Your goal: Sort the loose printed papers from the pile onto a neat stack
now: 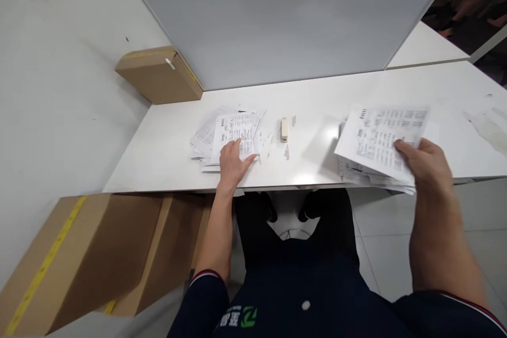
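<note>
Your right hand [430, 165] pinches printed paper [376, 134] right of the beige block [284, 129]; your left hand [233, 162] rests, spread, on sheets [233, 124] left of it. Likely light, floppy — grip edges.

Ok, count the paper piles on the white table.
2: the left pile under the left hand, the right pile beneath the paper held by the right hand.

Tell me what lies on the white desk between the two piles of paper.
The head view shows a small cream-coloured object between the left pile and the right pile, with marks near it.
</note>
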`<move>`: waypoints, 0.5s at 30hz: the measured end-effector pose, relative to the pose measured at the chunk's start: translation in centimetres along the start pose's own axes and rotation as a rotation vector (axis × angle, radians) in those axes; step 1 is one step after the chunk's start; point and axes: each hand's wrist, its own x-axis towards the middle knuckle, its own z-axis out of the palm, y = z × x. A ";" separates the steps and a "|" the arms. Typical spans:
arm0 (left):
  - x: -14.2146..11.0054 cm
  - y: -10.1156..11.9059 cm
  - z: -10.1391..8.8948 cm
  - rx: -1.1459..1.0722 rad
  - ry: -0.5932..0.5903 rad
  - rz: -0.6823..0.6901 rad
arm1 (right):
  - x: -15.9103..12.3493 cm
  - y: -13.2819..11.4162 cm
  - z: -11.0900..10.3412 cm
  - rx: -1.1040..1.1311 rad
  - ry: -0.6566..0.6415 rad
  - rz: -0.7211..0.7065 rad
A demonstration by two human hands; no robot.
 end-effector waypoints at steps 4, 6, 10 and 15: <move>-0.3 -0.6 -0.2 0.006 -0.082 0.006 | 1.8 0.6 -1.9 -0.374 0.268 -0.046; -0.3 -0.5 -0.1 -0.005 -0.071 0.017 | 1.2 0.8 -1.9 -0.461 0.431 -0.192; 0.0 -0.4 0.1 -0.058 -0.014 0.002 | -1.8 0.7 0.9 -0.249 0.290 -0.370; -0.7 0.0 -0.1 -0.132 0.127 -0.053 | -6.2 -0.3 8.7 -0.061 -0.274 -0.350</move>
